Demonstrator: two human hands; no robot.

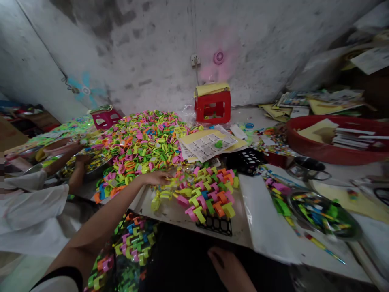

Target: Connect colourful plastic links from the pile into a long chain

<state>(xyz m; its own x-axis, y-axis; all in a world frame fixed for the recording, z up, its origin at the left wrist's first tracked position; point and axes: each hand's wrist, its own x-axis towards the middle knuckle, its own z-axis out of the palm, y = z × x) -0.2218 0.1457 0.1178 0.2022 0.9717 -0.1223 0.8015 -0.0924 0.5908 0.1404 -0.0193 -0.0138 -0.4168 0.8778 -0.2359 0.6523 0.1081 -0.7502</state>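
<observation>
My left hand (156, 177) reaches over the table to the front edge of the heap of coloured plastic pieces (148, 142). Its fingertips are smeared by motion beside loose yellow pieces (165, 194), so whether they grip one is unclear. To its right, green, pink, orange and yellow clip-like pieces (209, 192) stand in slanting rows on a black plastic grid (214, 225). Low in the view, my right hand (227, 267) lies over the dark clothing on my lap, fingers loosely apart, with nothing visible in it.
Printed label sheets (209, 146) lie behind the rows, near a red stool (212, 107). Rightward are white plastic sheets (263, 215), a bowl of small parts (325, 215) and a red basin (322, 158). A co-worker's arms (65, 160) work at left. Bagged pieces (133, 239) sit below the table edge.
</observation>
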